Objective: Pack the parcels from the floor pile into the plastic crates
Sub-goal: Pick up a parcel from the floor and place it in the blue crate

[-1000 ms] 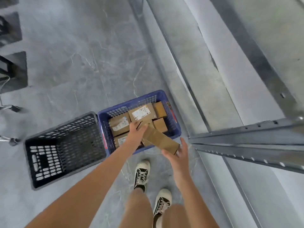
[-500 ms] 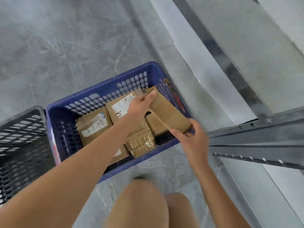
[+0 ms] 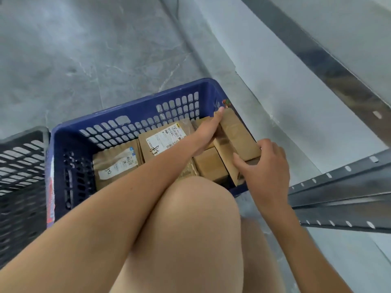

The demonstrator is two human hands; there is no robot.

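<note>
Two hands steady a long brown cardboard parcel (image 3: 237, 136) along the blue plastic crate's (image 3: 135, 115) right wall; left hand (image 3: 208, 132) flat-fingered at its far end, right hand (image 3: 264, 163) gripping the nearer end, long axis running away.

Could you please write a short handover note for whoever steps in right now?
Left hand rests along the far edge of the long brown parcel; right hand grips its near end.
The parcel lies tilted over smaller boxes at the right end of the blue crate.
Done: several parcels, two with labels, are in the blue crate.
Left: seat and release this parcel. The black crate looks empty where visible; the floor pile is out of view.
</note>
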